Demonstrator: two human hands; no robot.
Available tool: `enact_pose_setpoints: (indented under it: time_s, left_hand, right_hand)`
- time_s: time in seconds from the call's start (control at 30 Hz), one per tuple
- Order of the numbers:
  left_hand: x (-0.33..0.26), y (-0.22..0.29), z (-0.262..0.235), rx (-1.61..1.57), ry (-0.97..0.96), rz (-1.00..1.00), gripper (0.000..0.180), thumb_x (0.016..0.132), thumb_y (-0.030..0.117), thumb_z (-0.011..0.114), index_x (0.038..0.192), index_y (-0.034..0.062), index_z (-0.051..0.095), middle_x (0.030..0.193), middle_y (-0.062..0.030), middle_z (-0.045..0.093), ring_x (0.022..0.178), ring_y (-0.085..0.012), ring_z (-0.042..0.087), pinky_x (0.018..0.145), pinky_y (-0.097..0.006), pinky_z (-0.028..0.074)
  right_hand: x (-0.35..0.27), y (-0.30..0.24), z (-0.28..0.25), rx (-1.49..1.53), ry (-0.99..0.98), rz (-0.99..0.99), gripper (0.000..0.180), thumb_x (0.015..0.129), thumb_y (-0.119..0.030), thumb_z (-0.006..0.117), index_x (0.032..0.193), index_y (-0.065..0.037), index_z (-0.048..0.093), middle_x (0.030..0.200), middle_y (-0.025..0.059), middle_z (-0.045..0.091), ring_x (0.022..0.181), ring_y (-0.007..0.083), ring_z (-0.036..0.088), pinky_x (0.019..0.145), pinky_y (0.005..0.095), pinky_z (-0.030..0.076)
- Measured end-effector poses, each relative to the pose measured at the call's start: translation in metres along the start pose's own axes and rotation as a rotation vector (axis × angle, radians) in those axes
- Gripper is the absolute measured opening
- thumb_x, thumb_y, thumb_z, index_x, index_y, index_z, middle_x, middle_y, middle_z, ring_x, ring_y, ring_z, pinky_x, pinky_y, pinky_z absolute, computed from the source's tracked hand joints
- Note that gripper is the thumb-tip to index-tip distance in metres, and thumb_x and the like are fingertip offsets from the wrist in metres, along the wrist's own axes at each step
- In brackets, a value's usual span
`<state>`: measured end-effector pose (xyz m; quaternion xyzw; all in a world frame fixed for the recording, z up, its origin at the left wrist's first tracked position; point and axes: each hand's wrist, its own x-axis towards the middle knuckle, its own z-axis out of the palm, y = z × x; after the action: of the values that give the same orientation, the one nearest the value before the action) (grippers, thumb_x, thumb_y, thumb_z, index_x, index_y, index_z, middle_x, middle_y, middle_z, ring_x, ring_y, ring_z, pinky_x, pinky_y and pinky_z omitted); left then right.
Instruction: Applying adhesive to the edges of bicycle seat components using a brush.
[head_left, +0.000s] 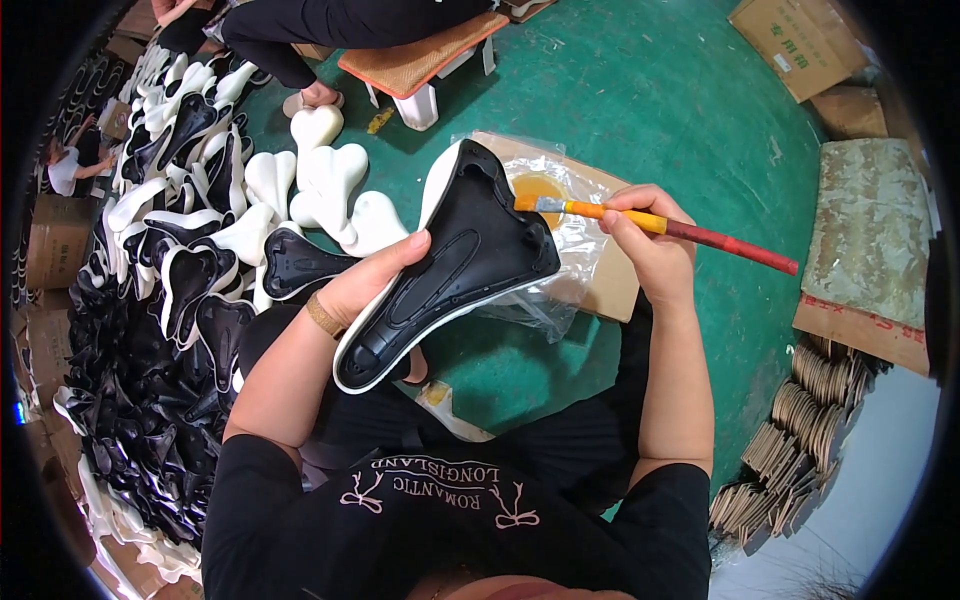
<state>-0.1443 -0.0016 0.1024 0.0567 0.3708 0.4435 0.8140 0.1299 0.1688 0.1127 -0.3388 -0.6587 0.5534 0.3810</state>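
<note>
My left hand (372,278) grips a bicycle saddle (478,235) by its edge, thumb over the rim. The saddle is tilted, with its black hollow underside up and white padding along the outer edge. My right hand (655,255) is closed around a flat paintbrush (638,217) with an orange, yellow and red handle. The brush's bristles are at the wide end of the saddle; I cannot tell whether they touch it. Behind the brush tip lies amber, glue-like stuff (541,187) on clear plastic (548,318) over a cardboard piece (612,285).
White saddle pads (333,175) and black saddle shells (140,420) are heaped at the left. A person in dark trousers (350,22) sits beyond, near a stool (420,55). Cardboard boxes (795,45) stand far right; stacked cardboard pieces (790,435) lie nearer. The floor (610,100) is green.
</note>
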Motion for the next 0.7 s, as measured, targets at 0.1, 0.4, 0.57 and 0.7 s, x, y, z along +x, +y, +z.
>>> enact_pose_setpoints:
  time_s: [0.1,0.4,0.57,0.7]
  left_hand:
    - [-0.002,-0.001,0.003,-0.013,0.017,0.075,0.060,0.095,0.041,0.050,0.136,-0.0013,0.039,0.120,-0.0204,0.059,0.102,-0.0285,0.064,0.088,-0.038,0.053]
    - [-0.010,0.005,0.017,0.221,0.072,0.198,0.055,0.095,0.038,0.052,0.133,0.0003,0.042,0.116,-0.0109,0.061,0.094,-0.0119,0.064,0.078,-0.025,0.053]
    - [-0.008,0.008,0.015,0.488,0.032,0.321,0.073,0.091,0.046,0.056,0.141,-0.0001,0.028,0.130,-0.0095,0.049,0.110,-0.0108,0.053,0.091,-0.025,0.045]
    - [-0.004,0.006,0.010,0.604,0.067,0.373,0.079,0.089,0.048,0.058,0.142,-0.0012,0.026,0.133,-0.0098,0.044,0.117,-0.0134,0.047,0.098,-0.028,0.039]
  right_hand:
    - [0.002,-0.001,-0.003,-0.091,-0.049,-0.036,0.008,0.080,0.000,0.067,0.085,0.000,0.060,0.086,0.0068,0.061,0.078,0.0115,0.059,0.070,0.0246,0.048]
    - [0.003,-0.005,-0.004,-0.329,-0.036,-0.076,0.006,0.080,0.000,0.065,0.083,-0.001,0.061,0.085,0.0047,0.061,0.076,0.0098,0.057,0.067,0.0240,0.047]
    - [0.005,0.008,0.002,-0.191,0.099,0.075,0.009,0.080,-0.006,0.067,0.086,-0.001,0.062,0.080,0.0033,0.062,0.072,0.0087,0.059,0.064,0.0232,0.047]
    - [0.005,0.021,0.014,-0.325,0.071,0.098,0.013,0.081,-0.009,0.067,0.088,0.001,0.063,0.076,0.0038,0.062,0.070,0.0073,0.058,0.061,0.0215,0.047]
